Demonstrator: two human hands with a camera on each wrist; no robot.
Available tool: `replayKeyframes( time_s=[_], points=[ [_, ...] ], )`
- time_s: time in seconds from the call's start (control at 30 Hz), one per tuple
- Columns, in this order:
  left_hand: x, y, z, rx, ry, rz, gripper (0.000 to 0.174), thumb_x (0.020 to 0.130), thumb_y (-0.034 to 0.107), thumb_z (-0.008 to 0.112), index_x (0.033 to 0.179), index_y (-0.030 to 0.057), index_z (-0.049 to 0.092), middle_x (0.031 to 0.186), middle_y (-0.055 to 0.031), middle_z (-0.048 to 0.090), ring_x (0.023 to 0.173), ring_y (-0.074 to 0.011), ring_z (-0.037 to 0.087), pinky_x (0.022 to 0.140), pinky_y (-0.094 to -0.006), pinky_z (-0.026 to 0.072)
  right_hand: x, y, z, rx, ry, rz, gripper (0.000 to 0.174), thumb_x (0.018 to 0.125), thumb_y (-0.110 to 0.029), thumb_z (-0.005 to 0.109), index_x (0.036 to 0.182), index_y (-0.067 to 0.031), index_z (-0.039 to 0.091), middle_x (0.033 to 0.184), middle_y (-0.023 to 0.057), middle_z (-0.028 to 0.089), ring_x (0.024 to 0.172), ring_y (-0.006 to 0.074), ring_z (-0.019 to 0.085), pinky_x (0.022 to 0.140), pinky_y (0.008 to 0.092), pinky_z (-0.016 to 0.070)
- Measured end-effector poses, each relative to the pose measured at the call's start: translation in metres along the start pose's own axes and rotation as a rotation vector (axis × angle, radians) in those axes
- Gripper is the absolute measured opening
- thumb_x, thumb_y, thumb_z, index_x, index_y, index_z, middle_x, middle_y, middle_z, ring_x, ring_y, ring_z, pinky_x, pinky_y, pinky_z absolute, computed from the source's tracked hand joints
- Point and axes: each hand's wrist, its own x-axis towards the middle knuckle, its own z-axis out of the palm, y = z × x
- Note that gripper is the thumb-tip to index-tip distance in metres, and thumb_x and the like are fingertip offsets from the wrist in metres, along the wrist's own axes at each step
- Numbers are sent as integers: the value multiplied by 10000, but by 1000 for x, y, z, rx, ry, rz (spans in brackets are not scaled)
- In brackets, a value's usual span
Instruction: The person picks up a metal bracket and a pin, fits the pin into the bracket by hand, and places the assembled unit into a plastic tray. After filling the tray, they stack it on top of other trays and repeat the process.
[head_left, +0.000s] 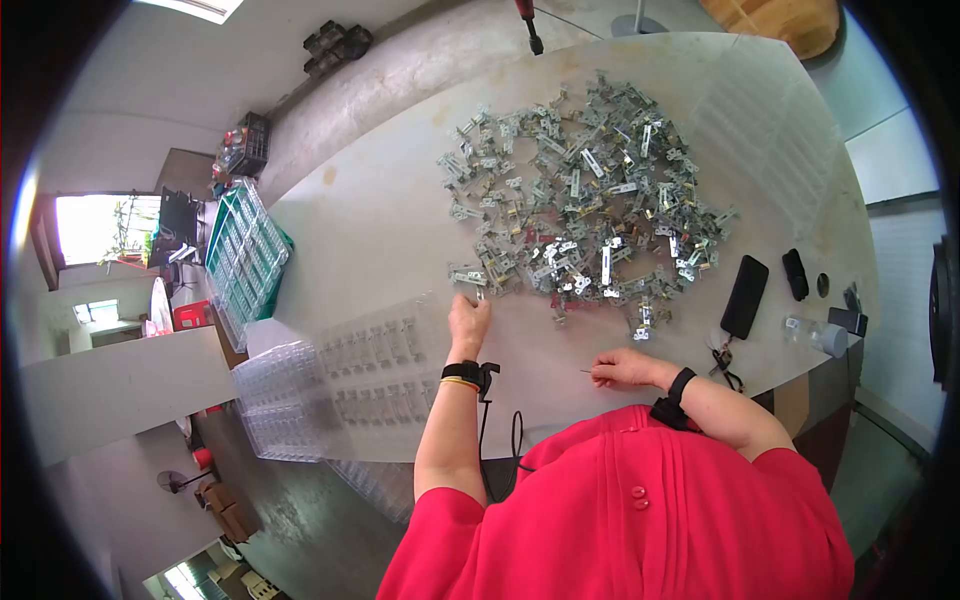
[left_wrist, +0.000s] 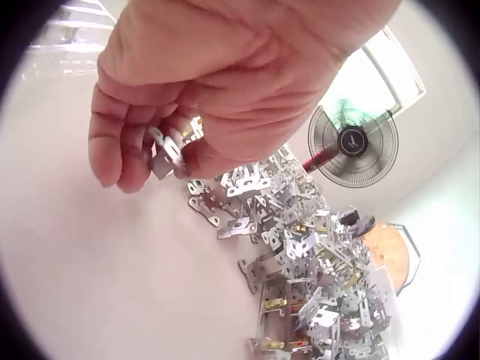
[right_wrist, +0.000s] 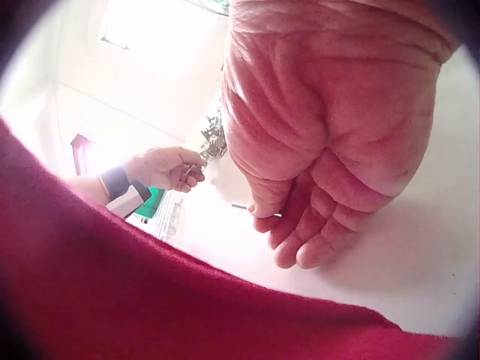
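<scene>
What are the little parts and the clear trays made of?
The small parts look like shiny, perhaps plated, steel: silvery with sharp glints. The yellowish bits among them could be brass. The trays seem to be glossy plastic, see-through with highlights.

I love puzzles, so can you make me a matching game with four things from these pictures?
1. Left hand
2. Right hand
3. Phone
4. Shirt

A. Red
B. Pinching a thin rod
C. Black, lying on the table
D. Holding a small metal bracket

Right pairs: 1-D, 2-B, 3-C, 4-A
</scene>
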Motion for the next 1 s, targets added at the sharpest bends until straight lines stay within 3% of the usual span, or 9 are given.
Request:
replayKeyframes(
  time_s=[0.2, 0.3, 0.4, 0.47, 0.57, 0.7, 0.9, 0.97, 1.0],
  points=[
    [-36, 42, -27, 13, 236, 128, 370, 842, 338, 619, 999, 3, 602, 904, -270, 680, 916, -447, 647, 828, -489, 503, -1, 4, 3, 21, 3, -10, 265, 960, -281, 593, 996, -27, 656, 912, 43, 691, 839, 107, 654, 754, 260, 533],
    [-46, 59, -35, -51, 266, 151, 476, 838, 378, 607, 984, -74, 628, 843, -272, 681, 953, -454, 645, 864, -476, 496, -1, 3, 3, 27, 4, -28, 254, 959, -274, 586, 980, -29, 651, 908, 40, 689, 831, 106, 650, 755, 260, 530],
    [-33, 49, -28, -15, 303, 232, 467, 841, 366, 628, 1013, -68, 639, 814, -239, 693, 826, -384, 694, 774, -436, 545, -1, 2, 3, 17, 5, -34, 252, 960, -273, 581, 982, -32, 649, 904, 36, 685, 829, 107, 648, 757, 261, 529],
    [-21, 35, -17, -168, 228, 128, 469, 833, 340, 658, 1069, -65, 645, 761, -183, 693, 651, -269, 700, 638, -361, 572, -1, 3, 4, 22, 13, -32, 252, 961, -273, 576, 987, -33, 649, 909, 34, 683, 837, 106, 648, 756, 259, 528],
    [-48, 58, -36, -264, 62, -16, 523, 809, 354, 686, 1136, -51, 634, 889, -211, 710, 860, -311, 705, 775, -399, 550, -4, -1, 6, 8, 26, -30, 252, 961, -274, 575, 990, -34, 649, 917, 31, 682, 847, 105, 647, 758, 259, 528],
    [-46, 48, -28, -279, 53, 26, 527, 786, 327, 698, 1146, -53, 634, 911, -206, 701, 885, -271, 701, 787, -374, 547, -3, -1, 6, 12, 29, -31, 252, 963, -275, 578, 993, -35, 648, 926, 29, 681, 854, 106, 647, 764, 259, 528],
    [-34, 26, -17, -268, 355, 302, 441, 846, 336, 708, 1076, -24, 600, 907, -185, 645, 850, -321, 646, 758, -419, 522, -1, 3, 4, 11, 22, -23, 252, 968, -280, 584, 998, -37, 647, 923, 26, 678, 858, 106, 646, 774, 261, 529],
    [-30, 23, -21, 17, 510, 594, 385, 882, 335, 698, 996, -4, 557, 903, -187, 625, 822, -383, 613, 725, -441, 506, 0, 2, 4, 31, 11, -23, 249, 968, -277, 583, 1003, -39, 648, 926, 25, 678, 862, 104, 644, 775, 260, 530],
    [-32, 26, -23, 16, 510, 593, 385, 882, 335, 698, 996, -4, 557, 903, -187, 625, 822, -383, 613, 725, -441, 506, -1, 1, 4, 30, 10, -22, 249, 968, -277, 583, 1003, -39, 648, 926, 25, 678, 862, 104, 644, 775, 260, 530]
  ],
)
